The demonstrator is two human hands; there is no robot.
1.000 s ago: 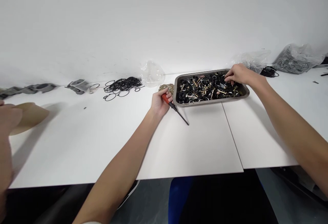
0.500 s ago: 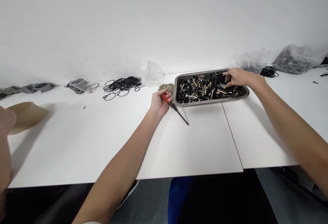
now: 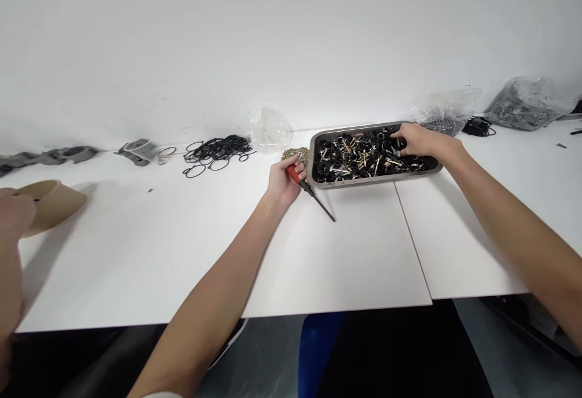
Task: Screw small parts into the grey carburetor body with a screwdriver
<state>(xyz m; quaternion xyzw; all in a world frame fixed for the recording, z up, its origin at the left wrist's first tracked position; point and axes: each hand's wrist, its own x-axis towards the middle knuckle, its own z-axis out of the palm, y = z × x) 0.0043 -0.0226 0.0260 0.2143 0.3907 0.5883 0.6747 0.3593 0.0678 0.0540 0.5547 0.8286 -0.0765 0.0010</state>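
My left hand (image 3: 282,184) is closed around a screwdriver with a red handle (image 3: 293,173). Its dark shaft points down to the right, over the white tabletop. Beside that hand, touching the tray's left end, lies a heap of small brass-coloured parts (image 3: 295,154). The metal tray (image 3: 359,184) holds a jumble of black rings, clips and brass-coloured screws (image 3: 352,155). My right hand (image 3: 411,139) reaches over the tray's right side with fingers bent down among the parts. A small brass-coloured piece shows between its fingertips, too small to name.
Tangled black rings (image 3: 220,149) and a clear plastic bag (image 3: 270,131) lie along the wall. Two bags of small parts, one grey-filled (image 3: 530,104), stand at the back right. At left, another person's hand (image 3: 13,213) is at a tan curved container (image 3: 59,204).
My right hand has shifted slightly left and down within the tray. My left hand and the screwdriver stay put. The other person's hand has moved right, onto the tan container.
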